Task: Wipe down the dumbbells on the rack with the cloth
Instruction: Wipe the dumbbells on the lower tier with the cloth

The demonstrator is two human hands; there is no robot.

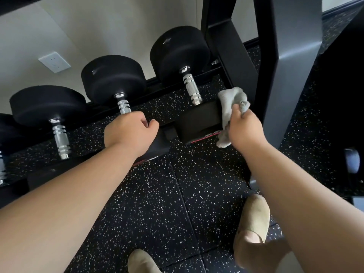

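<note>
Head view, looking down at the lowest tier of a rack. Gripping a bunched grey cloth point(232, 107) in the right hand point(243, 129), fingers curled round its middle, loose ends sticking out above and below the fist. Held with that cloth against the right flank of the near head of the end dumbbell point(192, 89), just beside the black rack upright point(230, 62). Curled with the left hand point(131, 133) over the near end of the next dumbbell point(118, 85), right where chrome handle meets near head; thumb pointing right, well apart from the cloth. Further left, a third dumbbell point(49, 105), touched by neither hand.

Hard to make out: left fingertips, tucked under the palm, so no telling how firm the grasp. Near heads of the two handled dumbbells partly covered by hands and forearms; red markings along their lower edges too blurred to read. At the far left edge, only a sliver of a fourth weight, cut by the frame. Below, speckled black floor point(157, 203) and two tan shoes point(256, 219), the nearer one cut off at the bottom edge. On the wall, a white outlet point(54, 62).
</note>
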